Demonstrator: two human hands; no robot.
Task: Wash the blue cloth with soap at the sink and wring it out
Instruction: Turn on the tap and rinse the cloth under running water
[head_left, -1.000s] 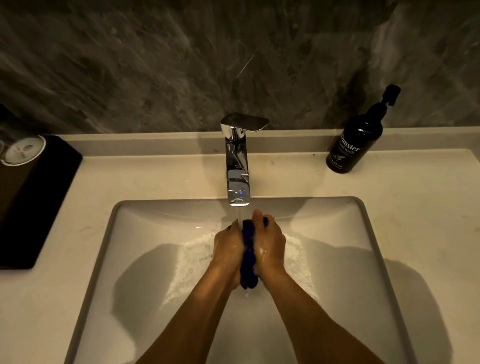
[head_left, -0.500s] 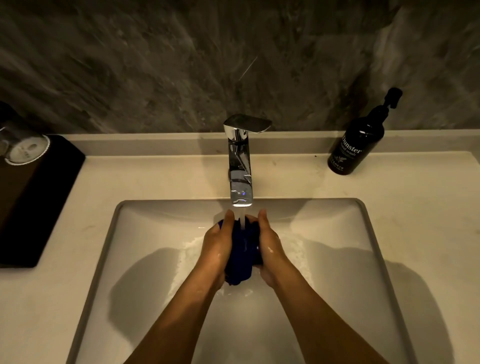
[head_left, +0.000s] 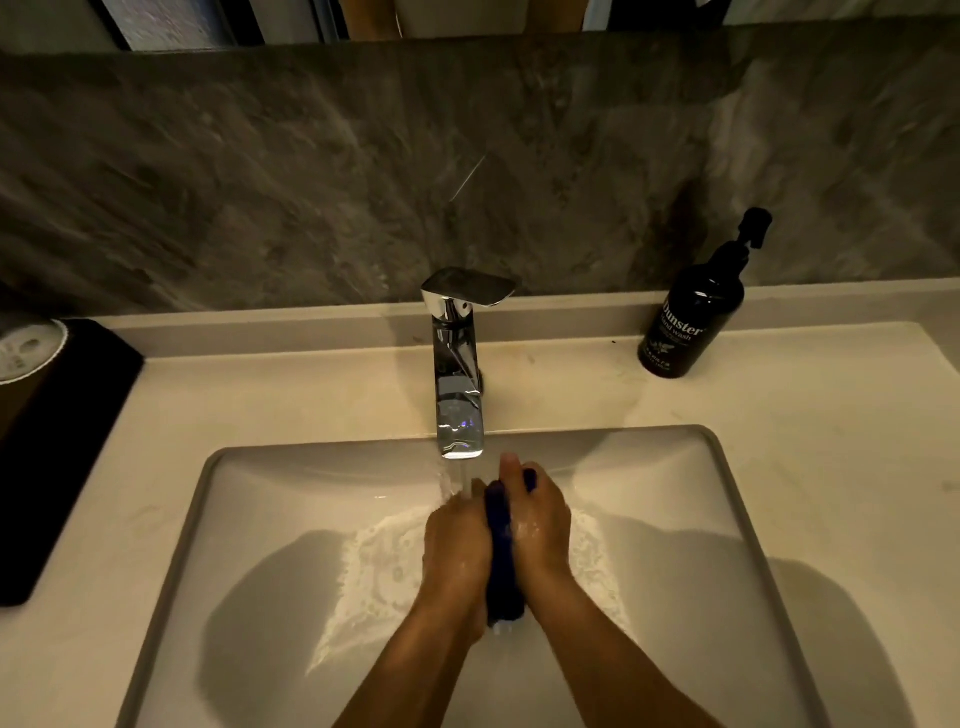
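Under the running tap (head_left: 460, 379), the left hand (head_left: 457, 545) and right hand (head_left: 540, 525) press the blue cloth (head_left: 503, 561) between them over the sink (head_left: 727, 467); sodden, limp, probably slippery, best gripped at both ends.

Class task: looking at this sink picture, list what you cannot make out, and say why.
- Most of the cloth: hidden between the left hand and right hand.
- Drain: covered by hands and foam.
- Small print on the bottle: too small.
- White round object: cut off by the left edge.
- Mirror strip along the top: cropped.
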